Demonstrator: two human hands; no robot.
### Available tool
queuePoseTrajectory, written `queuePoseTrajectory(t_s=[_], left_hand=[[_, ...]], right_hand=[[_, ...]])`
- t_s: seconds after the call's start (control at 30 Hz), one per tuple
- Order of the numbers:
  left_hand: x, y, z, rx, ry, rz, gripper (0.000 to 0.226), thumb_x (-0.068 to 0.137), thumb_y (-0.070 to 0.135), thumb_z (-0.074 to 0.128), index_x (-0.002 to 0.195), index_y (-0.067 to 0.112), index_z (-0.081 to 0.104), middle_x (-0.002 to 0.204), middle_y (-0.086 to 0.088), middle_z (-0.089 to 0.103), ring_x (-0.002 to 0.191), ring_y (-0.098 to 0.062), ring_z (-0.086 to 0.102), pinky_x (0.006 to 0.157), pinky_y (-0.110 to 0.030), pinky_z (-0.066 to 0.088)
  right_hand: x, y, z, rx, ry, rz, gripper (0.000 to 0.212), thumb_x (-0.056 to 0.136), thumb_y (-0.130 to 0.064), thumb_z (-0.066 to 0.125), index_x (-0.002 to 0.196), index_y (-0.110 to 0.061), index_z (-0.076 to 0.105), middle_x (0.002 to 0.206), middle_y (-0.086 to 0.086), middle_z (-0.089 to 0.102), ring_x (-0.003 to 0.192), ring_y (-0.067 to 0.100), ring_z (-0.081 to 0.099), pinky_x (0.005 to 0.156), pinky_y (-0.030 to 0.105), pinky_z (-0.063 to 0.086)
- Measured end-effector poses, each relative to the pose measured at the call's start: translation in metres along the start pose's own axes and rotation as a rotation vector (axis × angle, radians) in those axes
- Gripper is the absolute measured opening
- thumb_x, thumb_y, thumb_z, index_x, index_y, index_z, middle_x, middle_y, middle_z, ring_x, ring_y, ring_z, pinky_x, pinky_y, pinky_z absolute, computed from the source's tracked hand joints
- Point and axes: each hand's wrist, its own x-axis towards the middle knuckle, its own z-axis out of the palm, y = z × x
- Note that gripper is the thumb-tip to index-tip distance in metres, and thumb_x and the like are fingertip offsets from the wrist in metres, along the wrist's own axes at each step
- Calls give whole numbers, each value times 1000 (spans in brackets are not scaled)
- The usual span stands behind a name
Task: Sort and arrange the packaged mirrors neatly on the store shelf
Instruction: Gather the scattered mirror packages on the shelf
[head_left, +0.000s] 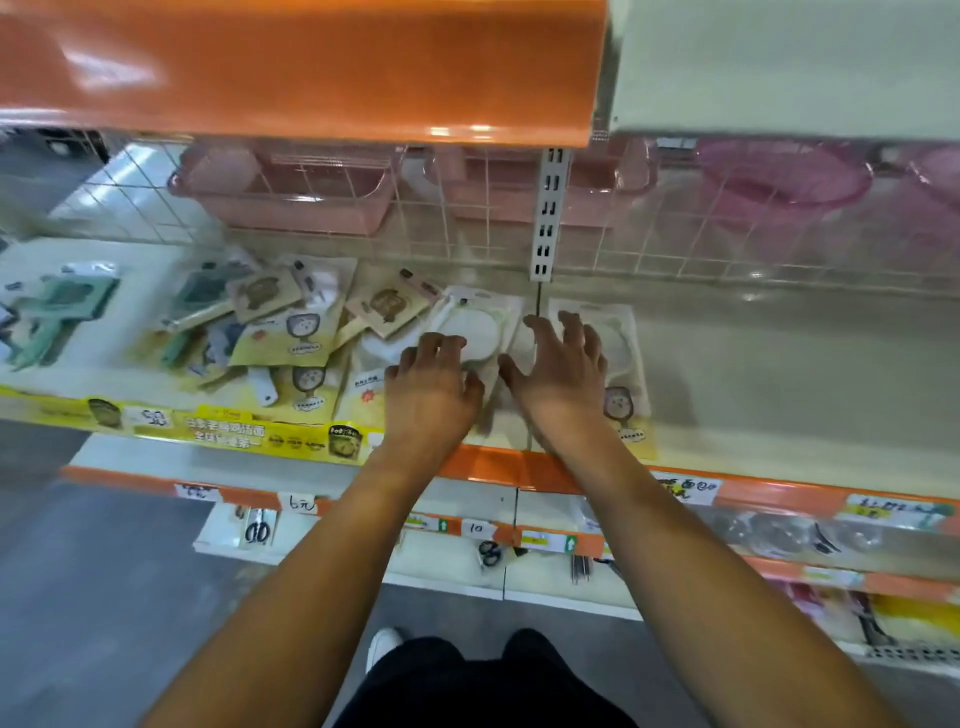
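Both my hands reach onto the shelf at its middle. My left hand lies on a white packaged mirror, fingers bent over its round face. My right hand rests with spread fingers on another packaged mirror with a cartoon label, just right of the first. A loose heap of packaged mirrors, beige, yellow and green, lies to the left. Further left sits a green packaged mirror. The view is blurred.
A wire grid back and a white slotted upright stand behind the mirrors, with pink baskets beyond. An orange shelf overhangs above. Lower shelves hold scissors and price tags. The shelf's right half is bare.
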Motion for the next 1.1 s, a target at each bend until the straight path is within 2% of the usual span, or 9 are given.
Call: queuePoseTrajectory(t_s=[0.13,0.23,0.3,0.43,0.63,0.73,1.1], left_hand=[[2,-34,-12,-47,16,-44,51,78,38,42,117,11,60,113,-14,60,98,-39,59,76,-47,51],[5,-57,-15,-69,8,-26,42,81,32,53,117,10,59,114,-15,59,98,-40,59,76,-46,50],[9,-73,-15,-75,2,-3,43,81,33,53,118,11,58,114,-14,58,97,-40,60,75,-47,52],[19,-100,-16,-83,18,45,45,81,38,45,112,10,59,108,-14,60,90,-39,62,72,-46,50],[29,-132,-20,-159,-44,89,40,87,31,57,122,12,56,121,-12,56,107,-38,55,86,-46,42],[31,-142,-21,-179,-57,125,39,85,29,60,120,11,57,120,-12,56,107,-38,55,87,-47,42],[47,-142,-23,-164,-157,109,44,89,35,53,129,19,50,128,-7,50,115,-33,50,93,-45,42]], right_hand=[[-1,-33,18,-19,-14,-36,61,88,-54,56,142,-33,38,155,4,26,143,34,19,112,48,28],[-1,-53,30,-24,-40,-15,62,88,-54,56,143,-32,38,155,4,25,141,33,22,110,47,30],[-4,-67,37,-44,-61,12,62,89,-54,56,143,-32,36,154,4,25,140,33,22,111,47,30],[-7,-90,52,-65,-58,83,57,90,-44,56,143,-31,37,154,6,26,138,35,25,110,47,30],[-4,-114,73,-88,-14,194,61,87,-56,58,140,-33,40,153,5,26,137,36,25,108,49,30],[-5,-118,80,-108,-8,258,64,85,-59,58,140,-34,40,154,4,24,139,38,23,109,50,28],[8,-125,88,-200,-63,347,65,83,-70,51,139,-40,36,155,8,17,132,43,27,103,49,30]])
